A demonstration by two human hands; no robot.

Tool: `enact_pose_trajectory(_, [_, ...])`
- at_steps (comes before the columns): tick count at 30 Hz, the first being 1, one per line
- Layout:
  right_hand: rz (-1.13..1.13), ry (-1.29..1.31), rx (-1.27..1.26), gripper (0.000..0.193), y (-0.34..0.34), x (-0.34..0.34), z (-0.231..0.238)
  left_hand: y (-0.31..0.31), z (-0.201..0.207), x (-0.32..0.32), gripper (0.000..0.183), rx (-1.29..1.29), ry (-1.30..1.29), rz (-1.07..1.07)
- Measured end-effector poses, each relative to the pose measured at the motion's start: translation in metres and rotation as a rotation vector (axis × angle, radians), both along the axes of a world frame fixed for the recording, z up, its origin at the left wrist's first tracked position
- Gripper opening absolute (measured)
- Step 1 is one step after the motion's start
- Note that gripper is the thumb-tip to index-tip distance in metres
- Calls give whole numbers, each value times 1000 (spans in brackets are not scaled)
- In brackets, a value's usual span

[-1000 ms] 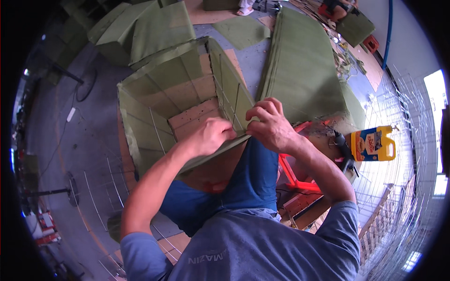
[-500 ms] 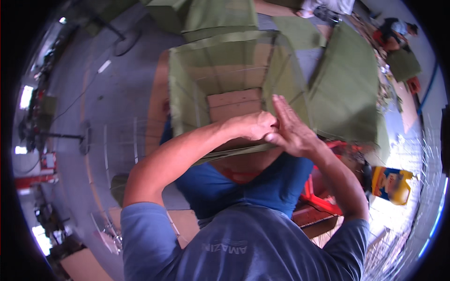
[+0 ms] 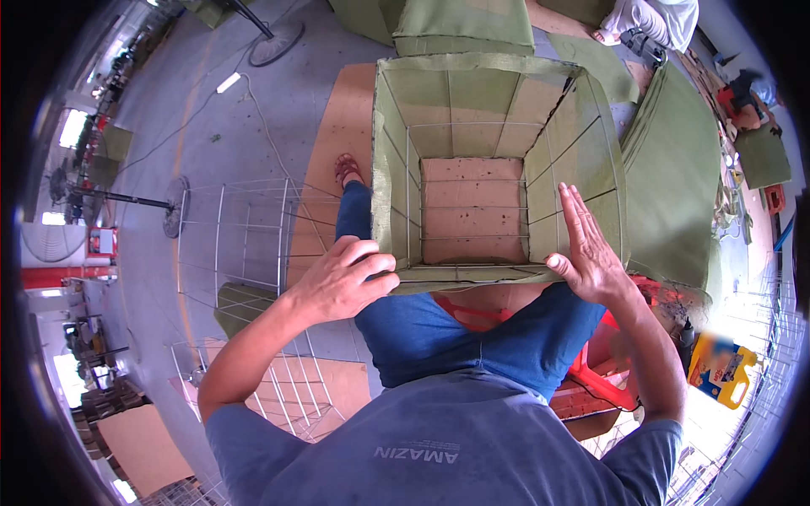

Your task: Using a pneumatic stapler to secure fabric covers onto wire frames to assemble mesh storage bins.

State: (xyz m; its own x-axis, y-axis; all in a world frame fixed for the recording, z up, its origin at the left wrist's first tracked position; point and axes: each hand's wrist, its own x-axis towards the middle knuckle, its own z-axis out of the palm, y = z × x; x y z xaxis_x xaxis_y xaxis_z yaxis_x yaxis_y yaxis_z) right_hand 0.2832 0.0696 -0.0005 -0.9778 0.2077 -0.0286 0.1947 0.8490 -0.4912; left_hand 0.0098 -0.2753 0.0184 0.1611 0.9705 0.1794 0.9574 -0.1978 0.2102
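A box (image 3: 474,63) of thin wire, lined with green fabric, stands between my knees with its mouth toward me. Fabric is folded over its rim, and a brown, speckled surface shows through the wires at its bottom. My left hand (image 3: 348,277) grips the near left corner of the rim, fingers curled over the edge. At the near right corner my right hand (image 3: 588,249) lies flat along the right wall, its fingers straight and its thumb held apart. Nothing is in the right hand.
Bare wire frames (image 3: 232,244) stand at my left, near a fan stand (image 3: 175,207). Green fabric (image 3: 675,177) is piled on the right, above a red stool (image 3: 603,384) and a yellow jug (image 3: 722,371). Other people sit at the upper right; cardboard (image 3: 342,110) covers part of the floor.
My hands were together over the box's near right side. The left hand has moved left to the near left corner and taken hold; the right stays at the right side. The view has shifted.
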Motion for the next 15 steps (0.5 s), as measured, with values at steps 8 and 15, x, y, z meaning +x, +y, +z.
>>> enact_pose_trajectory(8, [26, 13, 11, 113, 2, 3, -4, 16, -7, -10, 25, 111, -87, -137])
enact_pose_trajectory(15, [255, 77, 12, 99, -10, -7, 2, 25, -16, -18, 29, 134, -75, -146])
